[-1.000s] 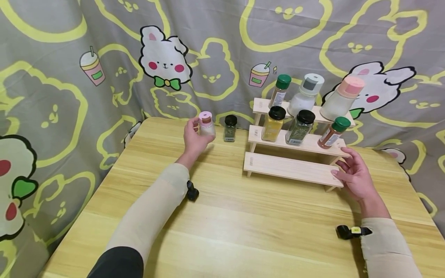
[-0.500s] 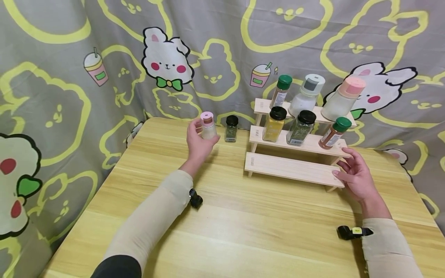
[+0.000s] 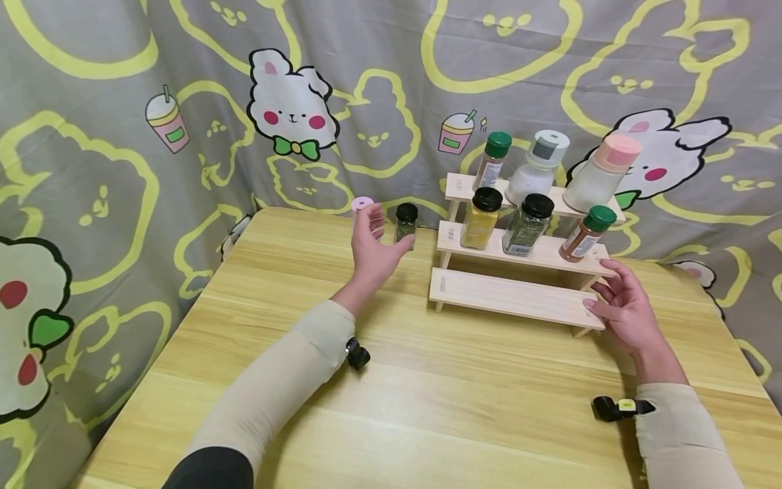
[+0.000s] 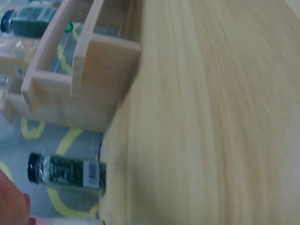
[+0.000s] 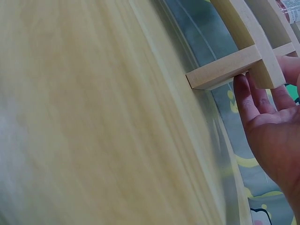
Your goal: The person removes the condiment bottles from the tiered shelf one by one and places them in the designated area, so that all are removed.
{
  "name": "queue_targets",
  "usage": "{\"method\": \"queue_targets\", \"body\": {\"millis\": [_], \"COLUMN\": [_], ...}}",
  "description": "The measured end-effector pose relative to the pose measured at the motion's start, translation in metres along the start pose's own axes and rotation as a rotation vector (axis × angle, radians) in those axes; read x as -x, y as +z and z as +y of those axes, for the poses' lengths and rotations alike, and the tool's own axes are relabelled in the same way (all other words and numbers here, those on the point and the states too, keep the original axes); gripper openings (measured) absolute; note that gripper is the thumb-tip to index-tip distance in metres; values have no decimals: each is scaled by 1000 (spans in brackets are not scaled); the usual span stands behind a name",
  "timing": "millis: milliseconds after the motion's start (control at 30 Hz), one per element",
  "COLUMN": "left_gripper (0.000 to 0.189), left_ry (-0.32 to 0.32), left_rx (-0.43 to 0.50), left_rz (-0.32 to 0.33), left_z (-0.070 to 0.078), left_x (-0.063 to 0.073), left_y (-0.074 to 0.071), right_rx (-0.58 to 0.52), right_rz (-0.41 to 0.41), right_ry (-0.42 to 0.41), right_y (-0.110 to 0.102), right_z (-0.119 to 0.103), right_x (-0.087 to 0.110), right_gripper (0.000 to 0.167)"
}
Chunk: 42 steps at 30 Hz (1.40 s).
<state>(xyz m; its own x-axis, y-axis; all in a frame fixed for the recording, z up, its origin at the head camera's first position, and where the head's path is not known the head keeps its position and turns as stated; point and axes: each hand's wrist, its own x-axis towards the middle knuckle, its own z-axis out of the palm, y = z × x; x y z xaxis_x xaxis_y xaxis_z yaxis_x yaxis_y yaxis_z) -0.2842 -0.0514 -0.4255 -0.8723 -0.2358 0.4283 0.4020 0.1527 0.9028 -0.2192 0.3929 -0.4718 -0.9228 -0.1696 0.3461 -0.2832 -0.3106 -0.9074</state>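
In the head view my left hand [image 3: 374, 252] is at the back of the table, fingers spread and holding nothing. Its thumb overlaps the lower part of a black-lidded jar of green dried herbs [image 3: 406, 219], which stands upright. Behind the fingers shows the lilac lid of a shaker [image 3: 361, 203]; its body is mostly hidden. The left wrist view shows the herb jar [image 4: 70, 172] apart from my fingertips [image 4: 14, 204]. My right hand [image 3: 626, 309] grips the right end of a three-step wooden rack [image 3: 513, 299], thumb at the lowest step, fingers behind.
On the rack's middle step stand a yellow spice jar [image 3: 480, 221], a green herb jar [image 3: 527, 227] and a green-capped bottle [image 3: 585, 236]. The top step bears another green-capped bottle [image 3: 492, 161], a white-lidded shaker [image 3: 539, 166] and a pink-lidded shaker [image 3: 601, 173]. A patterned curtain [image 3: 366, 102] hangs behind.
My left hand has let go of the lilac-lidded shaker, now standing left of the herb jar, and moved right toward that jar. My right hand stays on the rack.
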Motion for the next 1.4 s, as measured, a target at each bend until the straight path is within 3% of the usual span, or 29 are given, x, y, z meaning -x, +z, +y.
{"method": "queue_targets", "body": {"millis": [233,567,733,1067,1400], "left_gripper": [77,77,78,77,77], "left_ry": [30,30,49,32,46], "left_rx": [55,18,-8,-13,-83], "left_rz": [-77,-192,-240,-283,-314], "left_z": [16,40,42,45,50], "left_x": [2,3,2,0,1], "left_y": [17,43,54,70,86], "right_rx": [-3,-30,-23,-29,-30], "right_rz": [-2,-5,-2,1,4], "right_ry": [0,0,-1,-6,3], "right_y": [-1,-1,-1,0,0], "right_z": [0,2,2,1,1], "right_x": [0,0,1,0,-1], "right_gripper": [83,83,83,83,83]}}
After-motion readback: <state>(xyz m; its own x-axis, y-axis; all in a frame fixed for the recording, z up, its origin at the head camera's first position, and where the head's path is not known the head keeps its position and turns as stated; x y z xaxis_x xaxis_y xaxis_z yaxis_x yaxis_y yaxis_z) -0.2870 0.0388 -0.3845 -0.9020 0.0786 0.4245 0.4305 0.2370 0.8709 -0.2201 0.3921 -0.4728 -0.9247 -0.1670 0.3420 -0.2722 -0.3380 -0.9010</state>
